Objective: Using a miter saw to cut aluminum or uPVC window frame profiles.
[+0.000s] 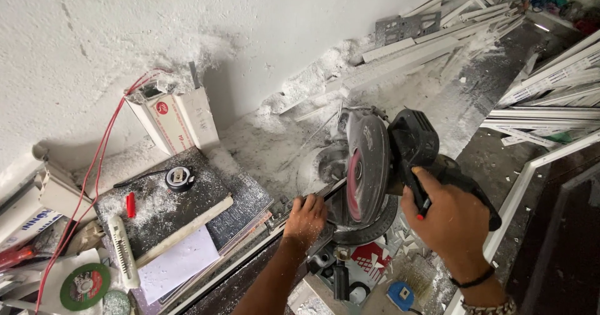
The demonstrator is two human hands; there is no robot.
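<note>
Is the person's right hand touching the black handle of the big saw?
Touching. The head view shows the right hand wrapped over the black handle of the saw, fingers curled around it with no gap.

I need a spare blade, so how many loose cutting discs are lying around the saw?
2. A green-labelled disc lies at the bottom left beside the white paper, and a smaller greyish disc lies just below and right of it. More may be buried under dust.
</note>
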